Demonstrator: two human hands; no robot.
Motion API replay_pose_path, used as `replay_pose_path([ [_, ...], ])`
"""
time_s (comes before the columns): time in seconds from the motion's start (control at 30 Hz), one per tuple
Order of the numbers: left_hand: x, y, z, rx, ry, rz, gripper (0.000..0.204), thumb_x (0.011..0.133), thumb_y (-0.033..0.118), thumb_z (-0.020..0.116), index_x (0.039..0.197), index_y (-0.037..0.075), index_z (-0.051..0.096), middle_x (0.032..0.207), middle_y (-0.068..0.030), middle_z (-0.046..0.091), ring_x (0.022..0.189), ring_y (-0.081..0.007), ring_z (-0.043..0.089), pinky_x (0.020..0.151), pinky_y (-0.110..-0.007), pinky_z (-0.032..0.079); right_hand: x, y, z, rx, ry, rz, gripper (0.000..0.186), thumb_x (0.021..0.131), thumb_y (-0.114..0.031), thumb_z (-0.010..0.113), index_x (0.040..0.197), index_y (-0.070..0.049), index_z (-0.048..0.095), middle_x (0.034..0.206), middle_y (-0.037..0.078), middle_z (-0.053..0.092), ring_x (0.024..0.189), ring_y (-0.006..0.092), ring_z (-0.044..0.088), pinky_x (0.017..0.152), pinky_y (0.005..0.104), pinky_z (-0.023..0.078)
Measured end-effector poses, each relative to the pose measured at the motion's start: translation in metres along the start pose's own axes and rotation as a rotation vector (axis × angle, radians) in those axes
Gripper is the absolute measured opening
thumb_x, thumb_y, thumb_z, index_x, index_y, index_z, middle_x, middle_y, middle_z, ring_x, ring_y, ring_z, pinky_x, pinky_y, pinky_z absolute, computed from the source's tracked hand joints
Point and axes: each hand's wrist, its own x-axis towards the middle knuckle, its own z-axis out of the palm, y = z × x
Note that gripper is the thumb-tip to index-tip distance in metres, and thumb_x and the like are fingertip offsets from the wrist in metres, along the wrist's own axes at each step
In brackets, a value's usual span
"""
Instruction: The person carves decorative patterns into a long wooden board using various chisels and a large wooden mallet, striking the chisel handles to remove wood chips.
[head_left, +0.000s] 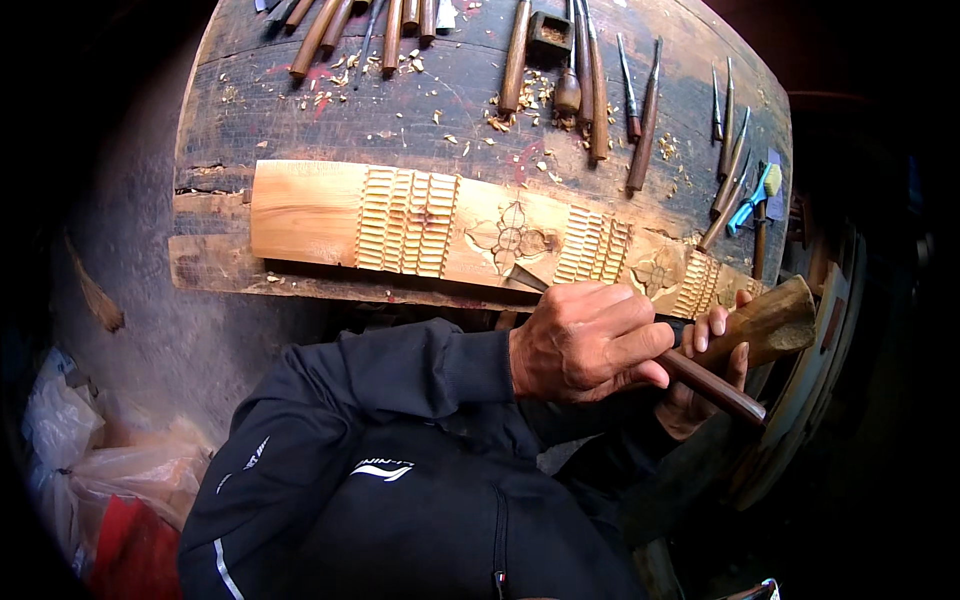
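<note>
A long pale wooden board (305, 210) lies along the near edge of the worktable, carved with bands of ridges and with flower shapes (511, 238). My left hand (590, 340) is closed round a chisel (712, 385) with a dark brown handle. Its metal blade points left and its tip is over the board's near edge, by the larger flower; I cannot tell whether it touches the wood. Just to the right, my right hand (705, 365) grips a thick, rounded wooden mallet (770, 325). The chisel handle crosses in front of part of that hand.
Wood-handled carving tools (515, 60) lie in several groups across the far side of the worn, dark table (290, 120), among wood chips. A small square dark box (551, 36) and a blue brush (752, 200) are there too. Plastic bags (130, 465) sit at the lower left.
</note>
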Motion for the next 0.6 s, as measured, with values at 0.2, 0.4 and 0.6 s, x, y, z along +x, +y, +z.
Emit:
replay_pose_path([
  [0.2, -0.003, -0.003, 0.003, 0.002, 0.027, -0.004, 0.037, 0.104, 0.046, 0.067, 0.101, 0.009, 0.067, 0.081, -0.0060, 0.054, 0.069, -0.0259, 0.060, 0.060, -0.039, 0.049, 0.001, 0.002, -0.008, -0.002, -0.051, 0.017, 0.070, 0.107, -0.025, 0.064, 0.163, -0.002, 0.029, 0.112, 0.012, 0.054, 0.090, 0.0187, 0.057, 0.079, 0.0327, 0.053],
  [0.4, -0.001, -0.008, 0.008, -0.036, 0.072, 0.011, 0.036, 0.097, 0.043, 0.077, 0.102, 0.008, 0.071, 0.081, -0.0058, 0.058, 0.064, -0.0258, 0.060, 0.056, -0.039, 0.046, 0.000, 0.004, -0.013, -0.017, -0.011, -0.017, 0.067, 0.107, -0.025, 0.064, 0.161, -0.001, 0.033, 0.110, 0.011, 0.055, 0.087, 0.0176, 0.056, 0.073, 0.0310, 0.051],
  [0.6, -0.001, -0.007, 0.006, -0.025, 0.075, 0.005, 0.037, 0.096, 0.044, 0.077, 0.102, 0.008, 0.071, 0.082, -0.0058, 0.059, 0.065, -0.0259, 0.060, 0.057, -0.038, 0.048, 0.000, 0.002, -0.014, -0.007, -0.037, 0.022, 0.066, 0.107, -0.026, 0.064, 0.160, -0.002, 0.033, 0.110, 0.011, 0.055, 0.087, 0.0183, 0.056, 0.076, 0.0304, 0.051],
])
